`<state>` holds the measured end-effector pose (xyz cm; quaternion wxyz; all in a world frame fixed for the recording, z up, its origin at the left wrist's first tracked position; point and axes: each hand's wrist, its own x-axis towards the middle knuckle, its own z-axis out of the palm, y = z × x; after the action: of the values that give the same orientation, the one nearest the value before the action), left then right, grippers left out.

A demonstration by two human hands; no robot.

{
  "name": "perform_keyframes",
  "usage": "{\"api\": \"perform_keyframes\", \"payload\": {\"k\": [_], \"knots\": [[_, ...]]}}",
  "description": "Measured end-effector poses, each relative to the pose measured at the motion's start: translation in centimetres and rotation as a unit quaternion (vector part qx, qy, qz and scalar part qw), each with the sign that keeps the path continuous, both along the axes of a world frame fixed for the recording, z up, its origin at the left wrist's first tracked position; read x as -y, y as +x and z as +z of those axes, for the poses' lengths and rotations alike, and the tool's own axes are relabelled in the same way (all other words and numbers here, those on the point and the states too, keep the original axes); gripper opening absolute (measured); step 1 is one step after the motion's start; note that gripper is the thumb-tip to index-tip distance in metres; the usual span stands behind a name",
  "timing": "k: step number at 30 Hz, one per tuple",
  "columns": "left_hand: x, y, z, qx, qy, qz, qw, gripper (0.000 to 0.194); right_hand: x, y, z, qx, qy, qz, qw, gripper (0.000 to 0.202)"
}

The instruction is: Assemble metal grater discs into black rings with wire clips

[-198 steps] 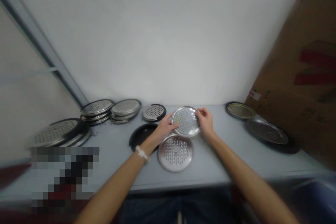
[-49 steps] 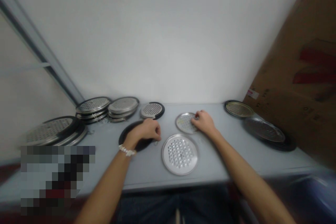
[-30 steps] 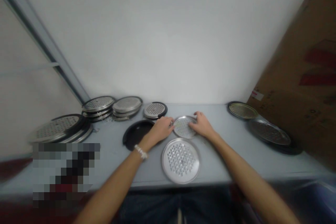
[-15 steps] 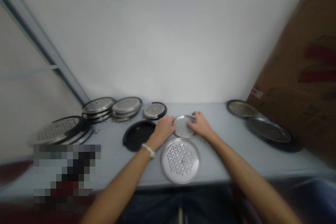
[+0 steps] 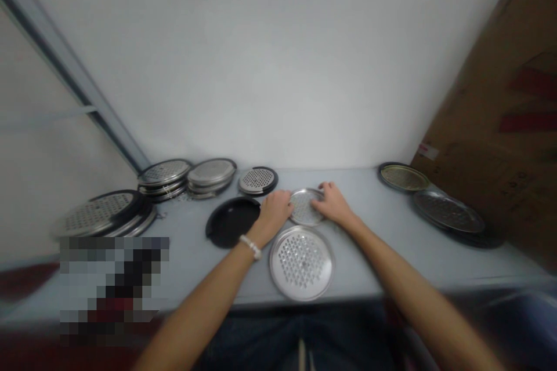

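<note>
A small round metal grater disc (image 5: 304, 210) lies on the table between my hands. My left hand (image 5: 275, 210) is closed at its left edge, with a pale bracelet on the wrist. On the right edge, my right hand (image 5: 334, 204) grips the same disc, thumb over its face and fingers at the far rim. Just in front lies a larger round grater disc (image 5: 302, 264), its raised holes facing up near the table edge. Left of my left hand sits a shallow black round dish (image 5: 230, 224), partly covered by that hand.
Stacks of grater discs with black rims stand at the left (image 5: 102, 213) and back left (image 5: 165, 173), (image 5: 212, 173). One black-rimmed disc (image 5: 256, 179) lies behind the dish. At right are a yellowish disc (image 5: 404, 178), a dark-looking disc (image 5: 448, 213) and a cardboard box (image 5: 487, 145).
Both hands stay on the small grater disc with hardly any movement. The whole view has shifted slightly.
</note>
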<state>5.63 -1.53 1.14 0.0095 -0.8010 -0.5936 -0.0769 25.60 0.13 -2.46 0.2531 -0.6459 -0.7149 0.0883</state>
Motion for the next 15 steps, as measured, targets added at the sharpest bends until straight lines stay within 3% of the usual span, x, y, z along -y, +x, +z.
{"api": "perform_keyframes", "payload": {"k": [15], "knots": [[-0.21,0.11,-0.47,-0.004,0.023,-0.014,1.000,0.020,0.16,-0.21,0.50,0.016,-0.005,-0.003,1.000,0.042]]}}
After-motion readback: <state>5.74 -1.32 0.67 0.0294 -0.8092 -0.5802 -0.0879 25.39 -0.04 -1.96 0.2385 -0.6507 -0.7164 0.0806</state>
